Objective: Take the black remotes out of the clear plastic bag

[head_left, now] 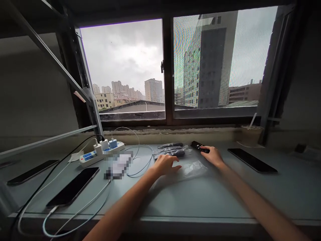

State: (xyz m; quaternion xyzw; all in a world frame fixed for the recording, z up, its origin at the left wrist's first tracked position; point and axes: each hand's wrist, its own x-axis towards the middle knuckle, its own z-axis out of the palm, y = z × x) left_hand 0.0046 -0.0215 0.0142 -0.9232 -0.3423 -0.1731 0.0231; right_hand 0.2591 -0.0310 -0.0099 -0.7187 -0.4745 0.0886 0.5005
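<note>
My left hand [167, 165] is over the middle of the table, thumb and fingers apart, holding nothing. Just behind it lie dark items in clear plastic wrapping [173, 149]. Under and to the right of that hand is a crumpled clear plastic bag [195, 168]. My right hand [212, 155] has its fingers on the near end of a black remote control [197, 145], which lies slanted near the back of the table.
A white power strip [91, 158] with chargers, a black phone [74, 187], a pixelated object [120, 165] and cables occupy the left. Another phone [32, 171] lies far left. At right are a black tablet-like device [252, 160] and a cup with a straw [251, 135].
</note>
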